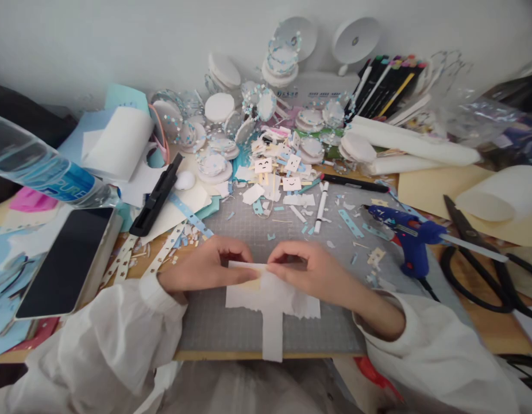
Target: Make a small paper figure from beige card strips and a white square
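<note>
A T-shaped piece of white paper (272,307) lies on the grey cutting mat (231,328) near the table's front edge. My left hand (205,269) pinches the paper's top edge from the left, fingers closed on it. My right hand (311,270) pinches the same edge from the right, thumb and fingers pressed together. The fingertips of both hands nearly meet at the middle of the top edge. Both arms wear white sleeves.
A blue glue gun (406,236) stands to the right, black scissors (473,241) beyond it. A white marker (321,208) and paper scraps lie behind my hands. A phone (70,259), a plastic bottle (46,169) and a black cutter (158,195) are at the left. Round white pieces crowd the back.
</note>
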Tool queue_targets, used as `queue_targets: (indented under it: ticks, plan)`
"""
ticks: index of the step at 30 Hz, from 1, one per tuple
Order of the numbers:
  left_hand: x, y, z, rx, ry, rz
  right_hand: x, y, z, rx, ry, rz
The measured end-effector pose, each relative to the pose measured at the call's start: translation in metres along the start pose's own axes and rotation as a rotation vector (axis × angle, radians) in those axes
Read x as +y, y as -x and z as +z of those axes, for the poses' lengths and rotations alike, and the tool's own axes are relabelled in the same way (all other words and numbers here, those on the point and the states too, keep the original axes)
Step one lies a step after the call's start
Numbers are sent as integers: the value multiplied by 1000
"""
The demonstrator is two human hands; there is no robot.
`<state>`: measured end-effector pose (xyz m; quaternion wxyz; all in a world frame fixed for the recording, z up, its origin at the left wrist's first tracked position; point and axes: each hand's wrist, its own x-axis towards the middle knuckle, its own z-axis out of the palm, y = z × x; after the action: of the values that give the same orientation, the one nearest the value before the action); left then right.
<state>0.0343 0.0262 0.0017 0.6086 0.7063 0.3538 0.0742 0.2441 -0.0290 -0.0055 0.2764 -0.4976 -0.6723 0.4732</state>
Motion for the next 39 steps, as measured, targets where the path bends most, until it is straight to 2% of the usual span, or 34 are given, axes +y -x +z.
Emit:
queue_targets:
  ticks: [2,5,11,27,35,39]
  plan:
    - [-2,0,1,-19,0,-10,1,-1,1,-2,8,-1]
    - [-5,0,6,-32,-19,65,4,-2,4,-11,24,-7]
    - [-11,0,12,57,-98,166,5,-4,8,-13,48,-14]
    - [-18,-1,13,138,-93,224,8,-4,9,10,121,-111]
    - [-19,-1,15,158,-77,250,9,-4,15,87,224,-336]
    - [-20,0,15,163,7,200,13,-2,17,165,405,-516]
